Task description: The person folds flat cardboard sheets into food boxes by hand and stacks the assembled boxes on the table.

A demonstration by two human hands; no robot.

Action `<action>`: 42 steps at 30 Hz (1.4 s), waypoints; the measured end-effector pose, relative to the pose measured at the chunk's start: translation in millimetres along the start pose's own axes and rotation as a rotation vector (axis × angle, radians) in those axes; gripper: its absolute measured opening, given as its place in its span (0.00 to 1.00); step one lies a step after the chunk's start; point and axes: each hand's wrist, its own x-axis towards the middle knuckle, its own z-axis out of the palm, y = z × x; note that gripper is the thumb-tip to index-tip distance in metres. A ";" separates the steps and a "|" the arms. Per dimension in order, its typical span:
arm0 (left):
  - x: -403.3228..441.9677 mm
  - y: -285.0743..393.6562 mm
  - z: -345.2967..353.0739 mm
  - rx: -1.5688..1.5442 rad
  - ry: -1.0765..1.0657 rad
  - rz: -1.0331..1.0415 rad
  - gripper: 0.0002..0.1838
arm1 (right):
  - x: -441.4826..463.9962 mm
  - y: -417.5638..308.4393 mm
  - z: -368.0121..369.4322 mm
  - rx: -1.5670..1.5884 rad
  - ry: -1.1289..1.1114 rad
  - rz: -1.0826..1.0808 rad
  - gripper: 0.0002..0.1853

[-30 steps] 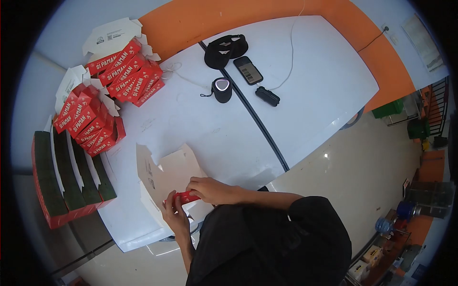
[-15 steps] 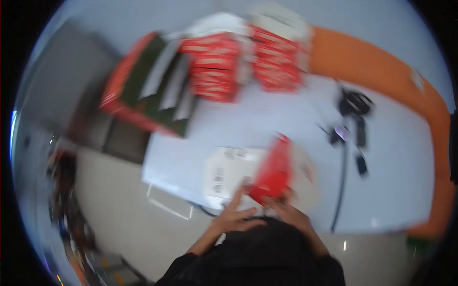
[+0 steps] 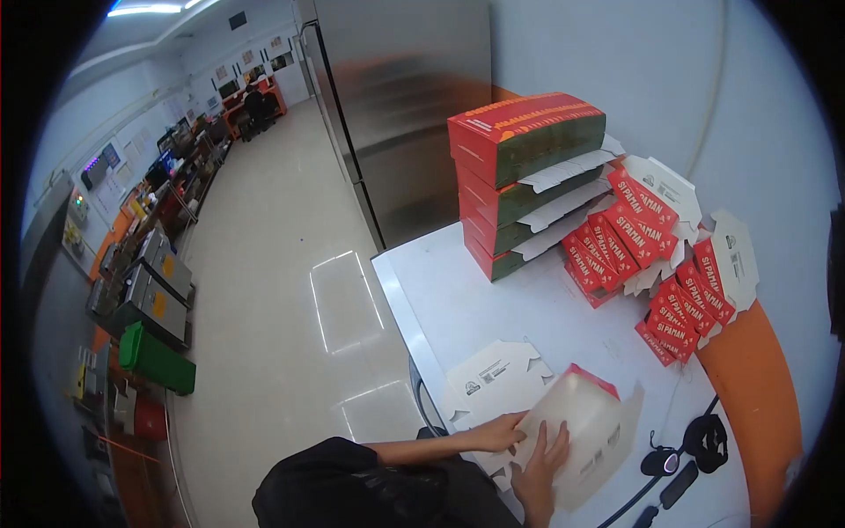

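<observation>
A partly folded cardboard carton [image 3: 576,414], cream on this side with a red edge at its far end, is between my hands over the near part of the white table; its right side is blurred. My left hand [image 3: 499,432] has its fingers curled round the carton's left edge. Spread across the lower left of the cream panel lie the fingers of my right hand [image 3: 542,465]. Under and to the left of the carton lies a flat cream carton blank [image 3: 497,377] with small black print and notched edges.
Red-and-green boxes [image 3: 546,132] stand stacked at the table's far end, white flaps sticking out. Beside them are two piles of folded red "SI PAMAN" cartons [image 3: 629,224]. A black cable and small dark devices [image 3: 678,484] lie at the right. A steel refrigerator [image 3: 414,114] stands beyond.
The view has swung left toward the floor and refrigerator. The carton has turned from its red side to its cream side. My left hand has closed on its edge.
</observation>
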 end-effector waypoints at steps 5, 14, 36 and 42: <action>-7.5 10.0 -21.0 0.330 -0.133 -0.080 0.47 | -23.5 67.8 64.6 0.386 -0.121 0.140 0.21; -4.5 15.2 -30.1 0.804 -0.272 0.801 0.39 | -21.5 69.9 44.0 0.959 -0.270 0.227 0.19; 26.5 21.3 -18.8 0.685 0.268 1.047 0.16 | -13.1 41.4 19.1 1.105 -0.051 0.457 0.08; 16.1 17.7 -11.4 0.797 0.115 1.093 0.11 | -15.3 38.6 7.1 0.893 -0.075 0.379 0.10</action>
